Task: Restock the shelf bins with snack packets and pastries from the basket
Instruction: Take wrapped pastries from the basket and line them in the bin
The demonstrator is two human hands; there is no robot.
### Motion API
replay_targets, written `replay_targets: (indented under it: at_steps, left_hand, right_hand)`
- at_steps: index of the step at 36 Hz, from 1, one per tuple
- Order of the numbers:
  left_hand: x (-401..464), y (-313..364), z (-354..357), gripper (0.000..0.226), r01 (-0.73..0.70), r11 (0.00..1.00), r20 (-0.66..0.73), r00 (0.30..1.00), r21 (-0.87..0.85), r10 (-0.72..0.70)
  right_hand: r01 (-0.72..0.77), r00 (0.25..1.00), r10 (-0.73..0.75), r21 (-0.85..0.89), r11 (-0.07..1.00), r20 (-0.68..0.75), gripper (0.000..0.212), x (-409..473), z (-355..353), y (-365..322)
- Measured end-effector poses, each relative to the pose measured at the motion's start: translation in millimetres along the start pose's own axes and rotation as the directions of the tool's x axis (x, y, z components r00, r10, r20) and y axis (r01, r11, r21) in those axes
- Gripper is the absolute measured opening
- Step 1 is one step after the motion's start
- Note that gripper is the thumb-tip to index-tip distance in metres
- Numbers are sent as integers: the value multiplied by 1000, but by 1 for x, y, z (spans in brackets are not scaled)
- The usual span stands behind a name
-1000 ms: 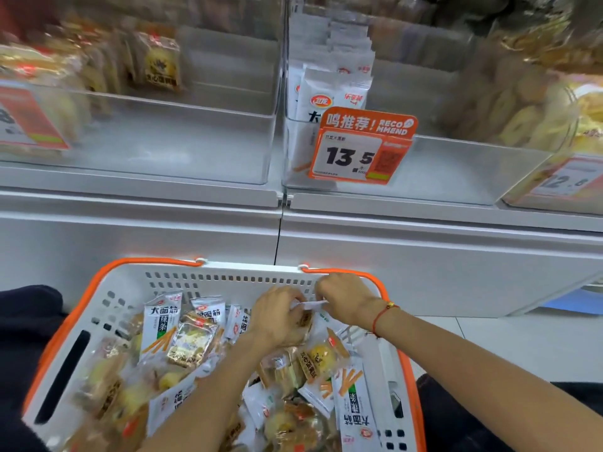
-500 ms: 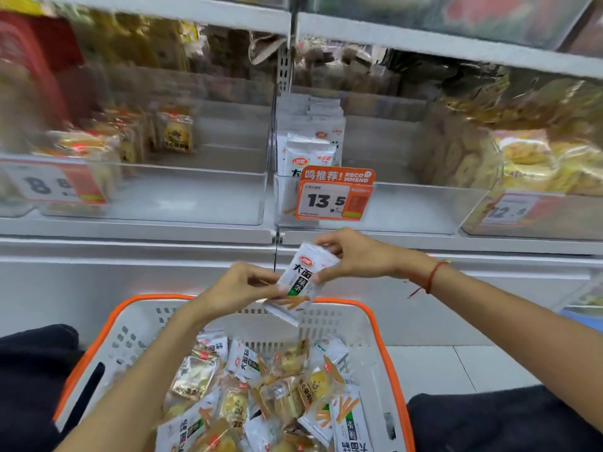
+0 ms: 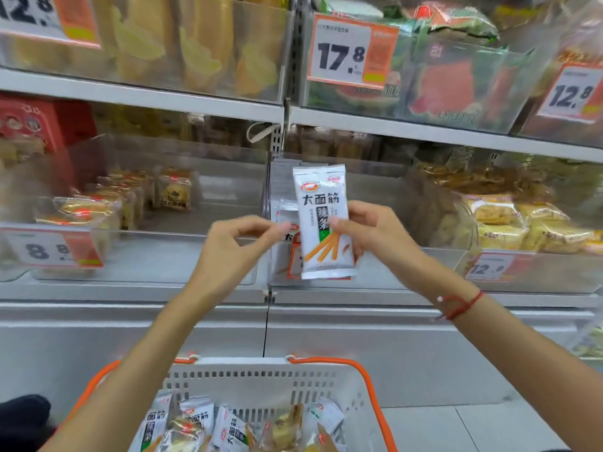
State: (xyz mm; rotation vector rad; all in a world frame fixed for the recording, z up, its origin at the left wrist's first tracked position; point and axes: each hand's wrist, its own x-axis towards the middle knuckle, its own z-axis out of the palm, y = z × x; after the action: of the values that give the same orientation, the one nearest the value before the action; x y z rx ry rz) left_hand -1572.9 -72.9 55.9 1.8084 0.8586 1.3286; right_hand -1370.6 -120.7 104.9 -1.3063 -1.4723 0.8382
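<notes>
One white snack packet (image 3: 321,223) stands upright in front of the middle shelf bin (image 3: 375,269), at 12 o'clock from the basket (image 3: 261,376). The right hand (image 3: 375,230) pinches its right edge; the left hand (image 3: 235,243) is at 9 o'clock of it, fingers curled, perhaps touching another packet. I think the thin pinch can slip, so the packet drops outside the bin

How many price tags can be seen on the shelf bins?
6. Upper shelf: left, middle, right. Lower shelf: left, right, and one mostly hidden behind the packet.
</notes>
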Motion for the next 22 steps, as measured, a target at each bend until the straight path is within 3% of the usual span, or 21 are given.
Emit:
replay_targets:
  at_steps: [5,8,11,14,18,22]
  left_hand:
    - [43,-11,-4,15,17,982,-121,993,187,6]
    - [55,-20,2,33,132,943,-84,990,305,-112]
    - [57,-26,3,35,147,922,-72,989,358,-130]
    - [57,-29,1,37,141,917,-67,990,374,-125]
    - [60,-31,-1,31,145,923,-42,989,357,-139]
    - [61,-32,-2,32,160,930,-18,986,330,-163]
  right_hand:
    - [-189,964,184,-9,982,-190,9,32,-31,-3]
    - [-240,935,207,-85,967,-288,8,55,-43,6]
    - [-238,923,163,-185,954,-348,14,83,-51,22]
    - [-251,942,170,-274,928,-288,24,104,-47,33]
    - [-323,946,304,-413,852,-112,26,122,-26,49]
    - [-265,962,244,-612,745,-119,26,135,-15,64]
